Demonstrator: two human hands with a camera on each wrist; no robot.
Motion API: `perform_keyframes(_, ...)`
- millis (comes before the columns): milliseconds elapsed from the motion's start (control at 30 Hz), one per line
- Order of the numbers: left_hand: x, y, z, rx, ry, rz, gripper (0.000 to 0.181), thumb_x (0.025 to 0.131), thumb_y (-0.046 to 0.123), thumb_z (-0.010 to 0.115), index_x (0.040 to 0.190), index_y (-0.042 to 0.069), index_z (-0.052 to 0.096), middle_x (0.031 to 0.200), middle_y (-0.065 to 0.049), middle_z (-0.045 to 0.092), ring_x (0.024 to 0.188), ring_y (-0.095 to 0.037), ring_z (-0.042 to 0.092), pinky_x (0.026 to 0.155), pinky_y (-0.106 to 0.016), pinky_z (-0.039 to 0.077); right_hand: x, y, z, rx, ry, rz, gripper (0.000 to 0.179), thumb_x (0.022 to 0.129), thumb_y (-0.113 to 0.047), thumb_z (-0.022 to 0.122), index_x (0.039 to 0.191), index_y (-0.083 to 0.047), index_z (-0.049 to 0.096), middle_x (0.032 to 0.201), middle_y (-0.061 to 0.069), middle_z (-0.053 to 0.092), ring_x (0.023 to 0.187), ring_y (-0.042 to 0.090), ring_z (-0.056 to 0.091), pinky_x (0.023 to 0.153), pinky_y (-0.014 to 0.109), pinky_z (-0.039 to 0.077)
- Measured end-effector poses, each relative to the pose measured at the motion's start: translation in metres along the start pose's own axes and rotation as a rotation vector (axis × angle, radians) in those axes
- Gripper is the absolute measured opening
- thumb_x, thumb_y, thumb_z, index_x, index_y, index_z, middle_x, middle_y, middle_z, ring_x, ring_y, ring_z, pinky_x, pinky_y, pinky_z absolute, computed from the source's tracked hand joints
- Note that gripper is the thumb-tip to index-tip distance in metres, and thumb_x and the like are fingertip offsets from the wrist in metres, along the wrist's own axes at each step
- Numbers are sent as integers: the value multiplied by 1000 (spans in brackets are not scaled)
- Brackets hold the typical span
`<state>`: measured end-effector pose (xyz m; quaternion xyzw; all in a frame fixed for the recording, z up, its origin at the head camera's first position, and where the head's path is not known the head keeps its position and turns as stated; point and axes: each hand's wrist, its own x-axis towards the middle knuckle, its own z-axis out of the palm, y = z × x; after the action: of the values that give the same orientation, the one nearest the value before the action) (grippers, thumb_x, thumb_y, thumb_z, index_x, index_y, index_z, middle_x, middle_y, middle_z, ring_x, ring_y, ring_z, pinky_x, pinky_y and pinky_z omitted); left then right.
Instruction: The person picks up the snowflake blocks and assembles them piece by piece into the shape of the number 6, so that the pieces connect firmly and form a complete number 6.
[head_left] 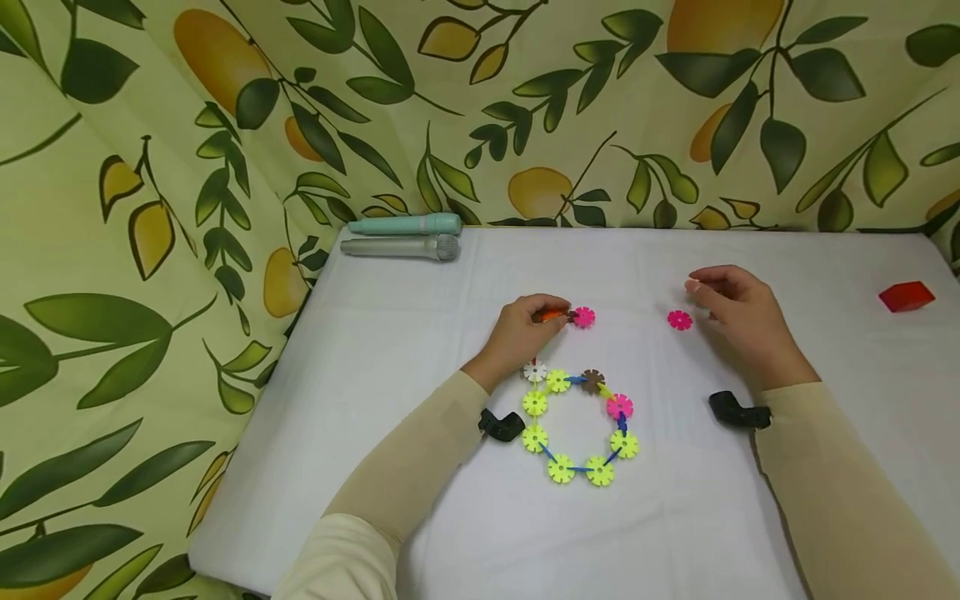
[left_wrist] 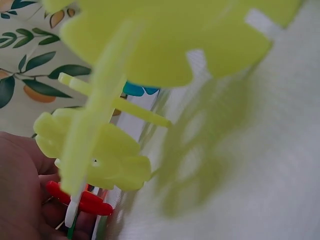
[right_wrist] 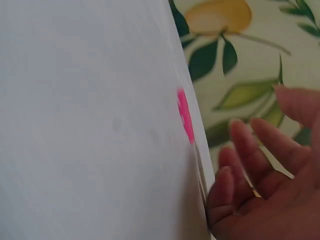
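Note:
In the head view, my left hand (head_left: 528, 329) pinches an orange notched plastic disc (head_left: 553, 316), partly hidden by the fingers. A pink disc (head_left: 584, 317) sticks out beyond its fingertips, joined through a brown one. Below that hand lies a ring of linked discs in yellow-green (head_left: 561, 468), blue, brown and pink, with a white disc (head_left: 535, 371) at its upper left. A red disc (left_wrist: 82, 198) shows by the left fingers in the left wrist view. My right hand (head_left: 738, 317) hovers beside a loose pink disc (head_left: 679, 320); its fingers are loosely bent, holding nothing.
Two microphones, one mint green (head_left: 405, 224) and one silver (head_left: 401, 247), lie at the table's back left corner. A red block (head_left: 906, 297) sits at the far right. Behind the white table (head_left: 375, 375) hangs a leaf-and-fruit patterned curtain (head_left: 540, 193).

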<state>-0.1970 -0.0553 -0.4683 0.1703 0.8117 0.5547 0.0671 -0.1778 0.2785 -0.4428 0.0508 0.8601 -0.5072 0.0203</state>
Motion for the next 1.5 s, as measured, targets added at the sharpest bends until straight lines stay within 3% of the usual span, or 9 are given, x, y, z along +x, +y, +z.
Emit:
perform_keyframes(133, 0, 0, 0, 13, -6, 13, 26, 105, 11, 76, 131, 8, 78, 125, 4, 74, 114, -12, 62, 95, -29, 53, 6, 15, -18, -168, -146, -16, 60, 110, -41, 68, 154, -3, 54, 141, 20, 54, 124, 36, 49, 92, 31, 47)
perform_keyframes(233, 1, -1, 0, 16, -13, 15, 27, 104, 10, 77, 132, 9, 77, 127, 4, 73, 116, -12, 62, 97, -29, 52, 9, 21, -24, -256, -262, -40, 60, 106, -33, 77, 151, 0, 56, 143, 24, 51, 126, 42, 44, 94, 44, 43)
perform_keyframes(333, 1, -2, 0, 34, -19, 16, 29, 104, 9, 77, 133, 9, 77, 129, 3, 73, 118, -13, 61, 99, -29, 51, 11, 21, -24, -317, -307, -106, 52, 103, -23, 81, 144, 4, 62, 130, 23, 52, 116, 40, 44, 89, 39, 44)
perform_keyframes(467, 1, -3, -1, 62, -23, 16, 31, 103, 8, 77, 134, 8, 76, 131, 1, 72, 120, -14, 60, 101, -29, 50, 10, 17, -18, -348, -308, -144, 40, 103, -17, 79, 134, 5, 68, 121, 19, 56, 107, 34, 45, 79, 29, 45)
perform_keyframes(600, 1, -3, -1, 79, -24, 12, 31, 103, 8, 77, 134, 8, 76, 131, 0, 72, 122, -14, 60, 102, -29, 50, 7, 11, -13, -330, -300, -133, 32, 104, -15, 78, 129, 2, 67, 120, 18, 59, 105, 34, 48, 79, 30, 46)
perform_keyframes(833, 1, -3, -1, 109, -8, 22, 26, 104, 10, 77, 130, 8, 78, 125, 2, 73, 117, -14, 61, 98, -29, 50, 5, 5, 2, -281, -233, -142, 22, 104, -19, 80, 112, -2, 68, 100, 13, 60, 96, 31, 48, 72, 30, 43)
perform_keyframes(1067, 1, -3, 1, 108, 24, 43, 15, 106, 12, 75, 119, 9, 82, 113, 5, 74, 100, -13, 61, 86, -27, 51, 0, -6, 30, -189, -175, -202, 18, 106, -18, 77, 115, -3, 77, 112, 14, 70, 98, 30, 52, 73, 24, 47)
perform_keyframes(1300, 3, -4, 3, 118, 58, 46, 11, 106, 10, 76, 112, 9, 84, 110, 7, 74, 95, -11, 61, 81, -24, 52, 0, -16, 54, -201, -176, -245, 15, 106, -16, 76, 116, -5, 81, 111, 12, 74, 98, 29, 56, 75, 27, 47)
perform_keyframes(1500, 4, -3, 3, 106, 66, 48, 11, 105, 9, 77, 111, 7, 85, 111, 5, 76, 96, -10, 63, 80, -22, 53, 3, -22, 62, -202, -214, -247, 17, 107, -16, 75, 117, -5, 82, 116, 13, 76, 104, 31, 61, 84, 33, 49)
